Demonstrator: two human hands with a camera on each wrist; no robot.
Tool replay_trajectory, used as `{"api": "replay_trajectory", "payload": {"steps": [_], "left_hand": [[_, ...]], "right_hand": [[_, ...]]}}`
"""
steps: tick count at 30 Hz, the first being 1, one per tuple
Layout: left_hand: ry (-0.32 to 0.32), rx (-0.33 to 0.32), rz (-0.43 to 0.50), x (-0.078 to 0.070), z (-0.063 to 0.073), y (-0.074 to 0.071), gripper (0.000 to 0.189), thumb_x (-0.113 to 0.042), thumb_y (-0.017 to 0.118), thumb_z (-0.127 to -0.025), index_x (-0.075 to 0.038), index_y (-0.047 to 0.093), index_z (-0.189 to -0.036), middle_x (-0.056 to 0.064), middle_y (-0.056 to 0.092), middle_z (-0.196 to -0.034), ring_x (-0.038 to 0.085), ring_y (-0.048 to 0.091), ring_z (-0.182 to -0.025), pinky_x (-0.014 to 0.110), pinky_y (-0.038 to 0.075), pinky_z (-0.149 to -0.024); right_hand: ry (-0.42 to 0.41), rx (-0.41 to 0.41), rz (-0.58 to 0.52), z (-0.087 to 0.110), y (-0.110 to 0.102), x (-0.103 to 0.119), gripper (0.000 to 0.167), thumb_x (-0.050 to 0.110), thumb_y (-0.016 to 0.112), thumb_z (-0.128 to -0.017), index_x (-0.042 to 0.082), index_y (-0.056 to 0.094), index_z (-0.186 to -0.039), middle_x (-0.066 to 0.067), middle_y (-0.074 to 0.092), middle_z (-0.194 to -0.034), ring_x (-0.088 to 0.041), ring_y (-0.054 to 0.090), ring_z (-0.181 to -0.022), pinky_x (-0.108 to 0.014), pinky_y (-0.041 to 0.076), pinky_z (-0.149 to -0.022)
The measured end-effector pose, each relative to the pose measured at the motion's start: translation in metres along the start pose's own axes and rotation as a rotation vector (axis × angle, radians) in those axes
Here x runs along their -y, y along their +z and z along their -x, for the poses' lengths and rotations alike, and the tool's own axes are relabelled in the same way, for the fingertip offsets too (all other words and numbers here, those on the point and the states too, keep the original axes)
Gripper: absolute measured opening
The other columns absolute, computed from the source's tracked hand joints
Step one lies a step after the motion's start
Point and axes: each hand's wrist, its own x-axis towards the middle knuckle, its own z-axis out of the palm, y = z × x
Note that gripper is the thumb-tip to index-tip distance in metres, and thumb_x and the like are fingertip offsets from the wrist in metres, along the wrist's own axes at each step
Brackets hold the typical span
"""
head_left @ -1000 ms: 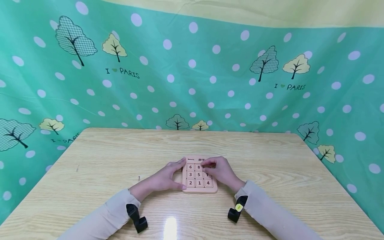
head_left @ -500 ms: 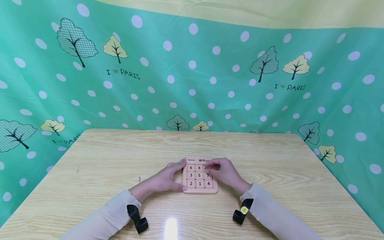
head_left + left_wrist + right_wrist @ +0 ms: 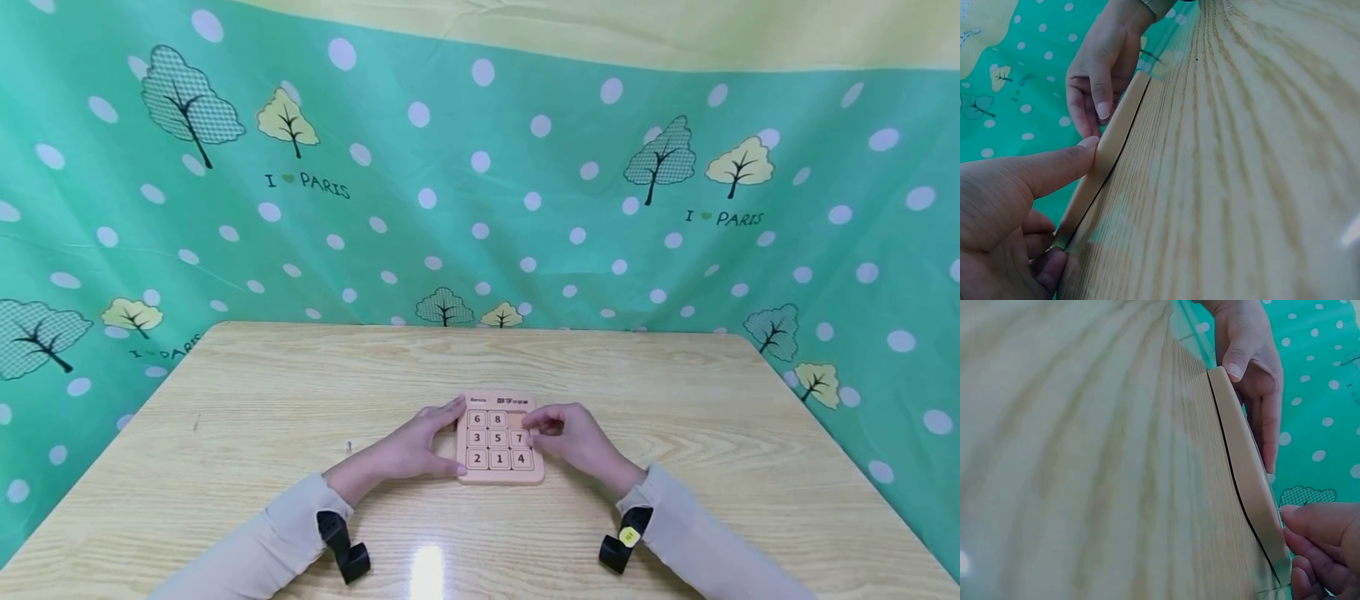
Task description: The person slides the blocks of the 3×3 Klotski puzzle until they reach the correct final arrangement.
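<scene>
A pink sliding number puzzle (image 3: pixel 501 477) lies flat on the table, its numbered tiles facing up. The rows read 6, 8; then 3, 5, 7; then 2, 1, 4, and bare board shows at the upper right slot (image 3: pixel 517 421). My left hand (image 3: pixel 416 442) holds the puzzle's left side, thumb at the lower corner and fingers at the upper one. At the right edge is my right hand (image 3: pixel 572 435), thumb and forefinger slightly apart beside that slot and the 7 tile. In the right wrist view the right hand (image 3: pixel 1325 540) shows nothing between its fingers.
The wood-grain table (image 3: pixel 300 367) extends around the puzzle on all sides. Behind it hangs a green dotted curtain (image 3: pixel 480 200) printed with trees. Each wrist wears a black camera, such as the left one (image 3: pixel 345 546).
My right hand has drawn back to the right from over the puzzle's upper right, uncovering the bare slot and the 7 tile. The left hand stays at the left side.
</scene>
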Motion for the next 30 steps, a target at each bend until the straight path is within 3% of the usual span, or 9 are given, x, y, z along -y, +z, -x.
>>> {"api": "replay_trajectory", "payload": {"steps": [10,30], "left_hand": [[0.008,0.004,0.008,0.0004,0.0001,0.0000,0.097,-0.030,0.081,-0.071,-0.005,0.026,-0.148,0.003,0.018,-0.157,0.028,0.023,-0.138,0.049,0.020,-0.113],[0.010,0.003,0.002,-0.0020,-0.0002,-0.0012,0.097,-0.028,0.081,-0.071,-0.004,0.027,-0.147,0.005,0.018,-0.157,0.029,0.022,-0.139,0.049,0.020,-0.113]], "right_hand": [[-0.026,0.017,-0.027,0.0042,-0.0001,-0.0022,0.024,0.006,0.074,-0.078,0.002,0.069,-0.102,-0.006,0.068,-0.096,-0.016,0.055,-0.084,-0.021,0.048,-0.072],[-0.041,-0.004,0.081,0.0015,0.0020,-0.0012,0.019,0.009,0.074,-0.078,0.009,0.071,-0.097,0.001,0.069,-0.094,-0.014,0.059,-0.087,-0.024,0.049,-0.079]]}}
